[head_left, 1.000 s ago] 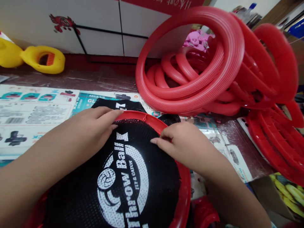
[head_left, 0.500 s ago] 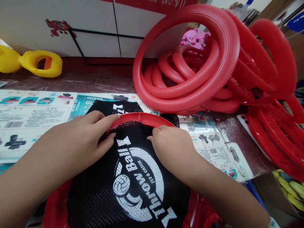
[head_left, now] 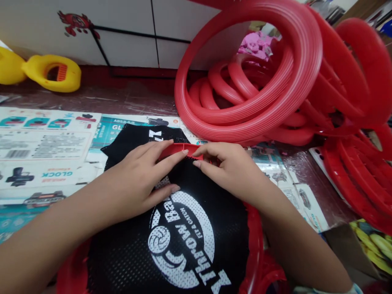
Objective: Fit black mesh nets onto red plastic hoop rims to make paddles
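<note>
A black mesh net [head_left: 183, 241] printed with white "Throw Ball" lettering lies over a red plastic ring [head_left: 255, 241] in front of me. My left hand [head_left: 137, 179] rests on the net, its fingers stretched to the ring's far rim [head_left: 180, 149] and pressing there. My right hand [head_left: 232, 171] meets it from the right, fingertips pinching the net at the same stretch of rim. A flap of the net [head_left: 134, 136] hangs past the rim onto the table.
A heap of red plastic rings [head_left: 260, 81] leans at the back right, more rings [head_left: 361, 183] at the right edge. Printed cardboard sheets [head_left: 43, 143] cover the table. Yellow plastic parts [head_left: 52, 73] sit at the far left by the white wall.
Both hands have slid along the far rim toward each other and now nearly touch. The net and ring have turned a little under them.
</note>
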Tool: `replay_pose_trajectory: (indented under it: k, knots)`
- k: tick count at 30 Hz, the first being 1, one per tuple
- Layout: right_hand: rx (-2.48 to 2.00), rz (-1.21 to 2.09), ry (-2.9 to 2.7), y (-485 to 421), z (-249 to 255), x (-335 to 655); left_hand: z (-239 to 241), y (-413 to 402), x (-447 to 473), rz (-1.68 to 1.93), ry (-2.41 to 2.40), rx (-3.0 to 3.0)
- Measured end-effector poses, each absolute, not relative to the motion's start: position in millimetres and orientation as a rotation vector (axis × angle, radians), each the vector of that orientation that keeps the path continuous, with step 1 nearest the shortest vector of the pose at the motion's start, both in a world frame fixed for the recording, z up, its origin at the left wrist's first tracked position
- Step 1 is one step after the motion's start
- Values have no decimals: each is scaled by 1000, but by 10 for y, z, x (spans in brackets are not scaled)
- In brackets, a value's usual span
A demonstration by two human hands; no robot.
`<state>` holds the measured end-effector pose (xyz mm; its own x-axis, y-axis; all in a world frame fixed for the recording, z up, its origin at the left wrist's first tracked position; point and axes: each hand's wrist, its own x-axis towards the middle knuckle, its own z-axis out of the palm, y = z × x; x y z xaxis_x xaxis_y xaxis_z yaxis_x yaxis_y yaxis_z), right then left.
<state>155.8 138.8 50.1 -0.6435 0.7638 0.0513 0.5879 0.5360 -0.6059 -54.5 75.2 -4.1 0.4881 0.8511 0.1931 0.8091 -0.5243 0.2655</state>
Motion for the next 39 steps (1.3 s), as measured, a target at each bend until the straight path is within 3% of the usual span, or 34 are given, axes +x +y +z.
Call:
replay_pose_trajectory:
  k: [13,39]
  knots:
    - [-1019,918,-2364,1472,428,1597,-85,712,-548,510,1428,2548]
    - [-1024,623,-2489,1543,297,1543,-49,722,-517,443,1452,2566]
